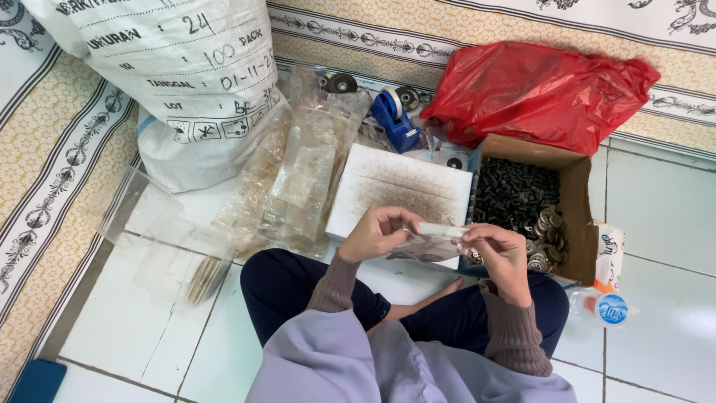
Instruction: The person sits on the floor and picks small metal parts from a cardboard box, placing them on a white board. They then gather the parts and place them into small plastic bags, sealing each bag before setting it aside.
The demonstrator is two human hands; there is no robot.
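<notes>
I sit cross-legged on a tiled floor. My left hand and my right hand together hold a small clear plastic bag with a pale top strip, pinched at either end. The bag hangs over a white foam board with a dusty grey smear. Small metal pieces seem to be inside the bag near my right fingers, though they are hard to make out.
A cardboard box at right holds dark screws and silver washers. Behind it lies a red plastic bag. A blue tape dispenser, a pile of clear bags, a big white sack, a clear tray and a water bottle surround me.
</notes>
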